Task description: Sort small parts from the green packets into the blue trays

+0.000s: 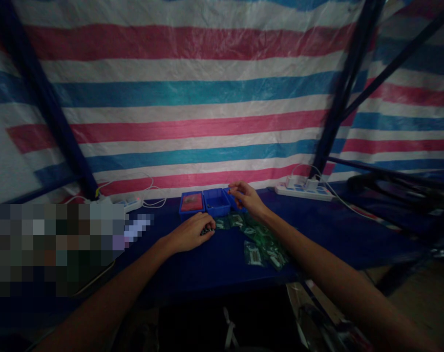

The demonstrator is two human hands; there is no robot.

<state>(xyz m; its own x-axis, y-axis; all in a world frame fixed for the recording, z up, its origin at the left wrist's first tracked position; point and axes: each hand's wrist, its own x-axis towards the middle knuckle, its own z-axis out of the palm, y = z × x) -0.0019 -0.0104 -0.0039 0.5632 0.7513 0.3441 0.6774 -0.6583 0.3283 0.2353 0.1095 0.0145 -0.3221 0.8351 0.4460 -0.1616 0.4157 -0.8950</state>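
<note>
My left hand [191,231] rests on the dark blue table [214,264] with its fingers curled over a small dark part [207,230] that I cannot make out. My right hand [245,197] reaches further back, fingers pinched together at the edge of a small blue bin [232,199]. Beside that bin stand an open blue bin [216,201] and another blue bin with red contents [191,202]. A pile of green plastic bags [263,242] lies under my right forearm.
A white power strip [304,190] with plugs lies at the back right, another power strip [131,201] with white cables at the back left. A striped tarp [192,98] hangs behind the table. Dark frame posts [46,102] stand on both sides.
</note>
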